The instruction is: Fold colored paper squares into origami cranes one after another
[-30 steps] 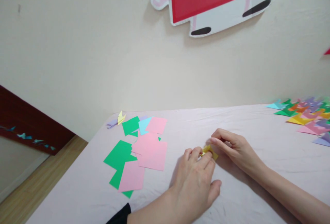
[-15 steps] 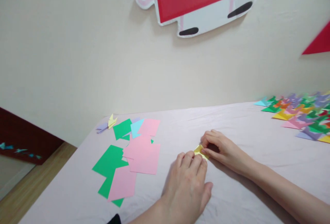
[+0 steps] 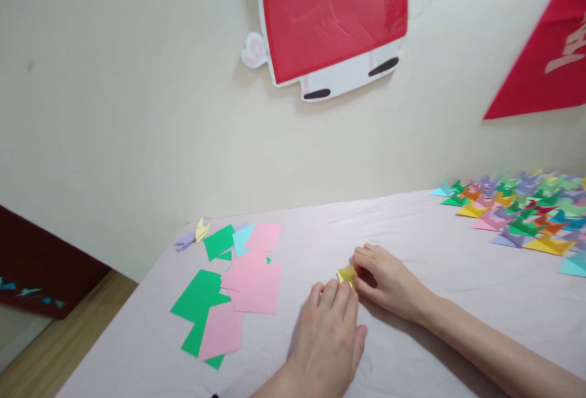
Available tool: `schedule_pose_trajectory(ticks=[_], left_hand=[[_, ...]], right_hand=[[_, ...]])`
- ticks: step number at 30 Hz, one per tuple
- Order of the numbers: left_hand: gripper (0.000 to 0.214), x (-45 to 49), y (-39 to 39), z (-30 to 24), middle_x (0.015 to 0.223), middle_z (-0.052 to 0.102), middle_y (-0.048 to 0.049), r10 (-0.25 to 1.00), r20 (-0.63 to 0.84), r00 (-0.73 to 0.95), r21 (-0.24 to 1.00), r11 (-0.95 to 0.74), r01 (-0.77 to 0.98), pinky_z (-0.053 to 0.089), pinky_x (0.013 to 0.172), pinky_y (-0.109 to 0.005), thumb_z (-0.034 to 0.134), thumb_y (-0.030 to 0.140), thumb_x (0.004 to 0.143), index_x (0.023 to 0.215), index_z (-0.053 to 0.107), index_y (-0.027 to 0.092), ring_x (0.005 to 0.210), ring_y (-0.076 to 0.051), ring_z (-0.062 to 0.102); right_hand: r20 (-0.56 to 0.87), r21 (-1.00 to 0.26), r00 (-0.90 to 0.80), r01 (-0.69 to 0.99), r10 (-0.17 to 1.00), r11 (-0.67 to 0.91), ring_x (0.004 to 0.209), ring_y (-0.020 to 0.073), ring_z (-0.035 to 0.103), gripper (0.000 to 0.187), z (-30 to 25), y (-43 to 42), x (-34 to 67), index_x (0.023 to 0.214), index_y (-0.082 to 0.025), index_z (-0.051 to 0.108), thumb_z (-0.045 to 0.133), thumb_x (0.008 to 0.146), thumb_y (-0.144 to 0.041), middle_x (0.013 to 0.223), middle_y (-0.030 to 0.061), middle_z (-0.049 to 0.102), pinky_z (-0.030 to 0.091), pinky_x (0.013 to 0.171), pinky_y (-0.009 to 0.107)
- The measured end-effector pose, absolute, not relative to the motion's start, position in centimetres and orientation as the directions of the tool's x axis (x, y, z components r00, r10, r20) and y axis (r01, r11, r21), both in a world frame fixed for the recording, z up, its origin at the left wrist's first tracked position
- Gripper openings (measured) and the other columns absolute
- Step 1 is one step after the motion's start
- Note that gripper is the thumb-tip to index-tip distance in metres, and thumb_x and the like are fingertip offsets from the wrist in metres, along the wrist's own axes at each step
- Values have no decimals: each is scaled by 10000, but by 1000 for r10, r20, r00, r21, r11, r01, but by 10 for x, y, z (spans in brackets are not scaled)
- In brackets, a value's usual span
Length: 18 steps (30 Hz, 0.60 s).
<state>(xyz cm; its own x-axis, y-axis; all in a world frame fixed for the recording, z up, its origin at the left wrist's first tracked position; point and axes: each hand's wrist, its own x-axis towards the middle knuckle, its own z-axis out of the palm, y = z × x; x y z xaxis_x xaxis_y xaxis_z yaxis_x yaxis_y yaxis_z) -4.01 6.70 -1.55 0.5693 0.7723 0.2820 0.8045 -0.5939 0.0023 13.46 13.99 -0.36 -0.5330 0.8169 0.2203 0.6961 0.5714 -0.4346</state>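
A small folded piece of yellow paper (image 3: 347,274) lies on the pale sheet, partly covered by my fingers. My right hand (image 3: 387,279) pinches its right edge between thumb and fingers. My left hand (image 3: 326,328), back up, rests with fingers stretched out and their tips at the near edge of the paper; its thumb stands apart on the right. The fingertips of the left hand hide the paper's lower part.
Left of my hands lie loose pink sheets (image 3: 257,288) and green sheets (image 3: 199,296), with a light blue sheet (image 3: 242,240) among them. Folded purple (image 3: 185,240) and yellow pieces (image 3: 201,230) sit behind. Many-coloured paper cranes (image 3: 526,209) stand in rows at right, by the wall.
The view has shifted, bringing more of the wall posters and cranes in. A raised yellow flap shows more plainly between my hands, which keep nearly the same pose.
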Motion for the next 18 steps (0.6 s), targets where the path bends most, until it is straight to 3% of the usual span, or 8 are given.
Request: schedule_pose_trajectory(ticks=[7,11,18], left_hand=[[447,-36,49,-5,1306,594,-85,848,205,488,81,-512,855,441,1006,-464,565,417,935,1293,569,150,1149,-284,524],[444,-29,47,-9,1258,626,-89,870,213,446,67,-468,881,431,1036,-483,562,424,933,1263,599,130,1164,-296,528],[495,-27,44,-30,1335,601,-123,831,300,468,-8,-488,873,445,1028,-459,441,433,987,1314,582,89,1219,-296,530]], right_hand=[[183,-320,-437,821,881,474,770,216,566,85,7,114,125,746,-202,524,516,816,-154,786,66,657,364,664,290],[77,-335,-330,880,941,336,777,216,651,92,8,120,114,877,-182,556,497,830,-130,883,99,728,343,625,268],[55,-368,-318,875,946,315,784,203,690,175,4,121,113,876,-195,556,459,824,-59,894,90,763,332,601,242]])
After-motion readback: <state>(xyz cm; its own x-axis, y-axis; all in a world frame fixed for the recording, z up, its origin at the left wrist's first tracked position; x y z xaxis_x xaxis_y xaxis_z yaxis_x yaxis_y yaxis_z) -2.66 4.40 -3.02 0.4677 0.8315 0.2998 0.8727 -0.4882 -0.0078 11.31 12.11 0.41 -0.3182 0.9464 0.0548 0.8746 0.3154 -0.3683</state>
